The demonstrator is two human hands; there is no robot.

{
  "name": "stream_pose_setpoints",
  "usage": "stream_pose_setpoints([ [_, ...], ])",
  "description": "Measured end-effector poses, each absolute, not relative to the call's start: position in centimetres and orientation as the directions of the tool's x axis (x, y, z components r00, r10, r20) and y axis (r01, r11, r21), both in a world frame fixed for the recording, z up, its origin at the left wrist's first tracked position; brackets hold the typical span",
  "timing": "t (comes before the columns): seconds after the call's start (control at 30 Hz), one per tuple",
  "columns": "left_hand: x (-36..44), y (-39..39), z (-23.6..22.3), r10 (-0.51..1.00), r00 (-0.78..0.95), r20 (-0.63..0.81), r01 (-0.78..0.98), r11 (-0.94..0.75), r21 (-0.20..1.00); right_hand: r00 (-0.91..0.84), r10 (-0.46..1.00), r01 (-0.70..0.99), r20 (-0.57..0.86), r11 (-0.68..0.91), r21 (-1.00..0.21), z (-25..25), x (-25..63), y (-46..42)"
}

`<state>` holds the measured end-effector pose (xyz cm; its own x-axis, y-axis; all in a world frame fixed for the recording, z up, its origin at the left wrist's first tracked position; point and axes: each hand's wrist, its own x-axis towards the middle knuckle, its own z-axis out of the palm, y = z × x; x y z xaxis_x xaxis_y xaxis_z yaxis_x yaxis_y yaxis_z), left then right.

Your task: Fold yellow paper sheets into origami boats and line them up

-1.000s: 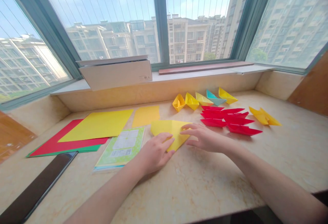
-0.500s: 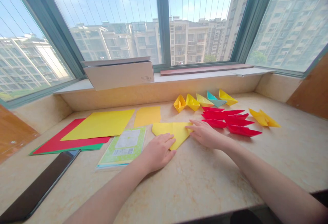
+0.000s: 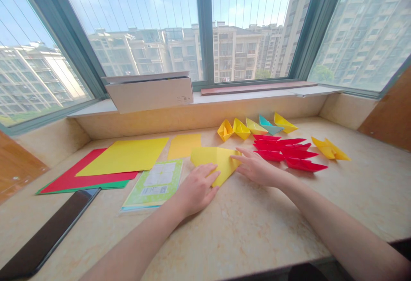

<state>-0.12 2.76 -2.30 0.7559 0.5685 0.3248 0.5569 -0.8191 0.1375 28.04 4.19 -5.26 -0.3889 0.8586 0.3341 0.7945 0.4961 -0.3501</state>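
Observation:
A folded yellow sheet of paper (image 3: 213, 156) lies on the countertop between my hands, its far part lifted a little. My left hand (image 3: 197, 189) rests on the near left of that paper, fingers stretched out and thumb apart. At the paper's right corner is my right hand (image 3: 255, 167), its fingertips closed on the edge; the underside of the grip is hidden. Just right of this hand sit several red paper boats (image 3: 282, 148) in a cluster. A yellow paper boat (image 3: 330, 149) stands farther right.
Behind stand several yellow boats (image 3: 241, 128) and a teal one (image 3: 270, 125). To the left lie a small yellow-orange sheet (image 3: 184, 145), a large yellow sheet (image 3: 125, 156) over red and green ones, a green paper packet (image 3: 156, 182) and a black phone (image 3: 48, 234). A white box (image 3: 149, 92) stands on the sill.
The far part of the folded yellow paper has risen and its back edge sits higher. Both hands have hardly moved.

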Motion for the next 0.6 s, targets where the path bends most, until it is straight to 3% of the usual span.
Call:
stream_pose_setpoints([
  [0.27, -0.2, 3.2, -2.2, 0.644, 0.633, 0.429, 0.659, -0.739, 0.138, -0.317, 0.849, 0.772, 0.423, 0.49, -0.405, -4.9, 27.9, 4.5],
  [0.6, -0.4, 3.4, -2.6, 0.691, 0.562, 0.454, 0.72, -0.679, 0.142, -0.294, 0.885, 0.778, 0.36, 0.441, -0.449, -4.3, 27.4, 4.2],
])
